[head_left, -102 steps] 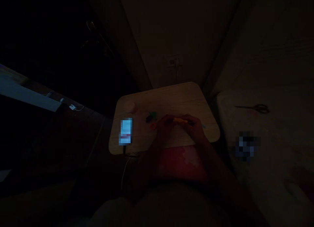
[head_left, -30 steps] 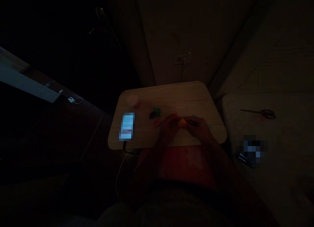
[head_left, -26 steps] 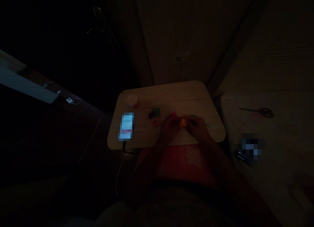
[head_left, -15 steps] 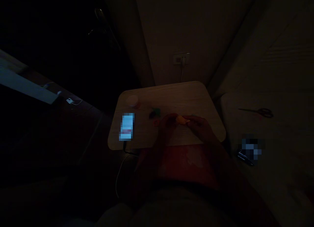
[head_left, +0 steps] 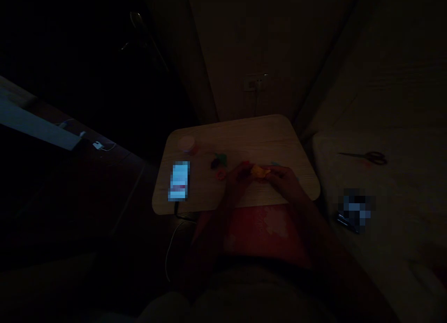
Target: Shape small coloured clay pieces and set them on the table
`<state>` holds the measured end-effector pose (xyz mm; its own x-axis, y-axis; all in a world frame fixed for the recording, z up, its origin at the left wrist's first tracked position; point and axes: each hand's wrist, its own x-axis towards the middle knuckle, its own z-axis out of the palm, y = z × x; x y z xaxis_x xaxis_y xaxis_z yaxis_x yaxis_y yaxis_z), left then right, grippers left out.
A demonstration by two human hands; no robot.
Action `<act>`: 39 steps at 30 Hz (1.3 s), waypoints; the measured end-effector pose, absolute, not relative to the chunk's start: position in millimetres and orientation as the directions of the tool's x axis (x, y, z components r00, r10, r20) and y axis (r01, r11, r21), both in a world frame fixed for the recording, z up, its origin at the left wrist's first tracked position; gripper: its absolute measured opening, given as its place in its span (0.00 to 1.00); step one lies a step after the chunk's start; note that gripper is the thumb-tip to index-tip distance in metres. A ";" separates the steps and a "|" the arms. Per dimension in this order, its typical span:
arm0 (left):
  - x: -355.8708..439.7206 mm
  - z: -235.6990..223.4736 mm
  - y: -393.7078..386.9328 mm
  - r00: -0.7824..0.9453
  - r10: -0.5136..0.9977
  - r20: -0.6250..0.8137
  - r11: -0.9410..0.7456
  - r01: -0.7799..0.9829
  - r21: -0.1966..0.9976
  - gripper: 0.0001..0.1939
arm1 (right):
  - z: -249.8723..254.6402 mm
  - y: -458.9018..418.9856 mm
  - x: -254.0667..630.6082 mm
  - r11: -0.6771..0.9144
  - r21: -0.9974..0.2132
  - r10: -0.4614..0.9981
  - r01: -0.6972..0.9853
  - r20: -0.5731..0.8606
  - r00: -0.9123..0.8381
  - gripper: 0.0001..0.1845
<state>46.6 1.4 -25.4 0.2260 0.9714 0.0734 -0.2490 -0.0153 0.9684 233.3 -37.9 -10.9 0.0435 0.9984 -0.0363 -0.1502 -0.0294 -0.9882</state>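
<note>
Both hands meet over the small wooden table, their fingers closed around an orange lump (head_left: 260,171) that looks soft and uneven. My left hand (head_left: 239,176) grips it from the left, and my right hand (head_left: 283,177) pinches its right end. In the dim light I cannot tell what it is made of. Left of my left hand lie a red ring-like piece (head_left: 220,174), a green piece (head_left: 221,159) and a dark piece (head_left: 214,164). Just beyond my fingers show a red bit (head_left: 246,163) and a teal strip (head_left: 276,164).
A lidded round tub (head_left: 187,145) and a lit phone (head_left: 179,181) with a cable stand on the left of the table (head_left: 251,127). To the right, scissors (head_left: 375,157) and a dark blurred object (head_left: 354,213) lie on a pale surface. A wall socket (head_left: 255,82) is behind.
The orange lump has turned slightly and looks wider between my fingers. A red bit beyond my left hand shows more clearly. The view has shifted slightly.
</note>
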 end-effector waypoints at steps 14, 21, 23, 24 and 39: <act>45.2 -20.9 -1.8 0.206 0.976 0.072 -0.050 -0.109 0.993 0.23 | 3.0 -37.9 236.0 -0.105 -0.994 0.994 0.010 -0.105 0.018 0.20; 45.3 -21.2 -4.4 0.168 0.983 0.073 -0.071 -0.016 0.997 0.18 | 0.0 -34.2 233.9 -0.145 -0.988 0.989 0.057 -0.144 0.016 0.23; 46.0 -20.2 -5.3 0.175 0.981 0.085 -0.085 -0.007 0.996 0.17 | -0.4 -33.8 231.2 -0.128 -0.990 0.992 0.059 -0.127 0.027 0.24; 46.3 -19.0 -6.0 0.187 0.977 0.102 -0.104 -0.003 0.995 0.16 | -0.5 -33.6 229.7 -0.121 -0.990 0.992 0.067 -0.119 0.036 0.24; 50.0 -20.4 -7.6 0.217 0.965 0.144 -0.158 0.051 0.986 0.11 | -9.6 -35.8 222.2 0.002 -0.976 0.994 0.218 0.027 0.109 0.17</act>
<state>50.0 -7.6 -20.4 0.2174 0.9655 0.1436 0.0511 -0.1581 0.9861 222.2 -35.8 -9.6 0.1094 0.9936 0.0266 0.2180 0.0021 -0.9759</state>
